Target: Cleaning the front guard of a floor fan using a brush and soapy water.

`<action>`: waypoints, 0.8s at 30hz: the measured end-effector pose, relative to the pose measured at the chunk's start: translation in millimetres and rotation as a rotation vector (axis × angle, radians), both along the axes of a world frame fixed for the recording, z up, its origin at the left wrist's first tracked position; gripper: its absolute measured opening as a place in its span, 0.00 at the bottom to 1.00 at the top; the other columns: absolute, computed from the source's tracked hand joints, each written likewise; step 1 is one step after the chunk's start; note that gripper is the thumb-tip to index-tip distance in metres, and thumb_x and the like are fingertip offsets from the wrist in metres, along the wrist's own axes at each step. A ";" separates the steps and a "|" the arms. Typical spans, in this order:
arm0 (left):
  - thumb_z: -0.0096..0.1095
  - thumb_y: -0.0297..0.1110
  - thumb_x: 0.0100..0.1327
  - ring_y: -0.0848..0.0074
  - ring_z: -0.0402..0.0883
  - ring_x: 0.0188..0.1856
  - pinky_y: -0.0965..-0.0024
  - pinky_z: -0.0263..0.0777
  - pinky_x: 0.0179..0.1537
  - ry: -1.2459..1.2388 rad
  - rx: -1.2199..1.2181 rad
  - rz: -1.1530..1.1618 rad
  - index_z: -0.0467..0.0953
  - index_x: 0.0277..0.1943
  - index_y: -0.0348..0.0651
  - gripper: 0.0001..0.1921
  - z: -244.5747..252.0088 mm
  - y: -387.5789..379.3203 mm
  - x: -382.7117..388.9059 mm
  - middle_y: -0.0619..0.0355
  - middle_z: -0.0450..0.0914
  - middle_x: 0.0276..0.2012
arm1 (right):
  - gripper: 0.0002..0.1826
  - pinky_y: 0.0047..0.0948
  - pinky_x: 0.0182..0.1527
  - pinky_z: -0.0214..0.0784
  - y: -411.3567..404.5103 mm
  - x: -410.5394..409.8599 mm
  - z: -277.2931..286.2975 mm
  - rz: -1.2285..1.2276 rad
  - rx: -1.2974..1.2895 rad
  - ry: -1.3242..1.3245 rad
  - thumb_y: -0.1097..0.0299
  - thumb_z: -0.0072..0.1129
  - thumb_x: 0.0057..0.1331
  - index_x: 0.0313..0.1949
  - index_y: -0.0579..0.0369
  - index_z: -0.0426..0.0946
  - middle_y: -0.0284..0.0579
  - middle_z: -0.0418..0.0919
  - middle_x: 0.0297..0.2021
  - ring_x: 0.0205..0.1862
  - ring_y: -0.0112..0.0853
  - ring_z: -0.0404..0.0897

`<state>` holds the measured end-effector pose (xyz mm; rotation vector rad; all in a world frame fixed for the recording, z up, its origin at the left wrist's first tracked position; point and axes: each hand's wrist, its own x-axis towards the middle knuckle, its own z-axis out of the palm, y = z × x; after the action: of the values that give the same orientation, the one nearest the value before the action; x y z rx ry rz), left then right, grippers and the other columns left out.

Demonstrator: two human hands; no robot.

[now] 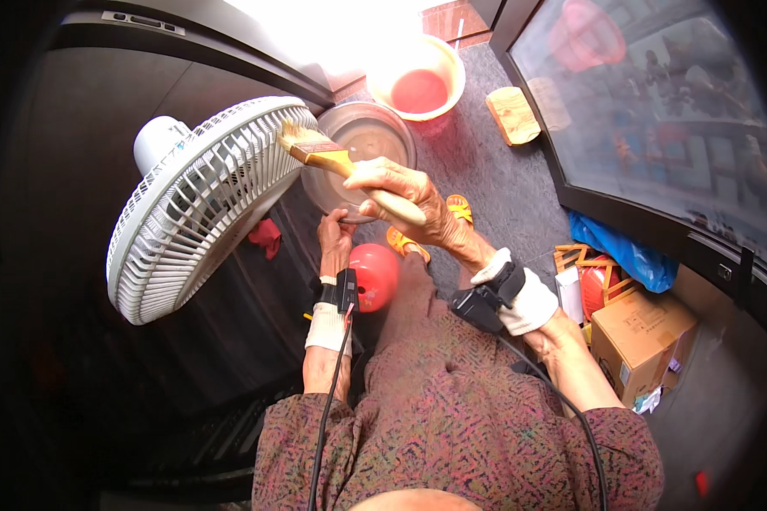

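Observation:
In my right hand (415, 198) is a flat paintbrush (333, 160) with a wooden handle. Its pale bristles touch the slatted front grille of a white electric fan (198, 204), near the grille's far end. The fan is tilted and stands on my left; its lower part is hidden in dark shadow. My left hand (334, 239) grips the near rim of a round greyish basin (319, 188). The basin lies beyond my hands, with the brush and right hand over part of it. What the basin holds is hard to make out.
A pink bucket (458, 73) with reddish contents stands behind the basin. A wooden block (513, 116) lies by the glass door (645, 108). A red round plastic object (376, 281) sits near my legs. On the right are a cardboard box (636, 329) and blue plastic (626, 252).

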<state>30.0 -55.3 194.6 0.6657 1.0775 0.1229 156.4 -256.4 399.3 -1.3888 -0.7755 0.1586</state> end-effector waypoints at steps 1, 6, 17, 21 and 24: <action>0.52 0.17 0.54 0.64 0.81 0.34 0.59 0.82 0.39 0.004 0.003 0.004 0.71 0.36 0.29 0.06 0.4 1.0 -1.4 0.49 0.77 0.34 | 0.13 0.29 0.49 0.68 -4.9 1.7 3.4 0.004 0.003 0.004 0.80 0.60 0.57 0.43 0.66 0.75 0.46 0.76 0.43 0.48 0.36 0.75; 0.53 0.17 0.55 0.68 0.81 0.33 0.68 0.80 0.34 0.065 0.032 -0.042 0.72 0.36 0.30 0.06 12.8 -11.3 12.1 0.51 0.76 0.34 | 0.12 0.28 0.46 0.72 -12.0 11.7 8.9 0.009 0.059 0.247 0.80 0.53 0.62 0.46 0.64 0.75 0.44 0.76 0.44 0.46 0.30 0.76; 0.56 0.16 0.51 0.62 0.80 0.33 0.57 0.81 0.36 0.030 0.009 -0.019 0.67 0.40 0.32 0.12 28.1 -15.3 9.8 0.48 0.76 0.36 | 0.09 0.30 0.45 0.70 0.3 -0.2 -9.9 -0.075 -0.033 -0.158 0.80 0.59 0.57 0.39 0.67 0.74 0.49 0.77 0.42 0.42 0.38 0.77; 0.57 0.16 0.51 0.69 0.79 0.30 0.66 0.81 0.32 0.084 0.095 -0.070 0.70 0.37 0.35 0.10 29.3 -12.2 2.8 0.54 0.76 0.33 | 0.09 0.34 0.43 0.74 -13.3 -6.7 -41.7 0.000 -0.295 -0.213 0.73 0.60 0.59 0.37 0.66 0.76 0.48 0.79 0.40 0.41 0.40 0.80; 0.56 0.16 0.49 0.66 0.82 0.32 0.59 0.82 0.36 0.087 0.107 -0.076 0.70 0.43 0.33 0.16 25.0 -10.8 -0.1 0.53 0.78 0.35 | 0.11 0.35 0.40 0.74 6.1 16.4 -92.8 -0.138 -0.569 -0.211 0.67 0.59 0.60 0.39 0.61 0.76 0.49 0.80 0.41 0.40 0.41 0.80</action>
<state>29.9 -66.1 219.6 0.8133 1.1331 0.0866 172.7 -250.3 306.5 -2.0175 -0.8411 0.1305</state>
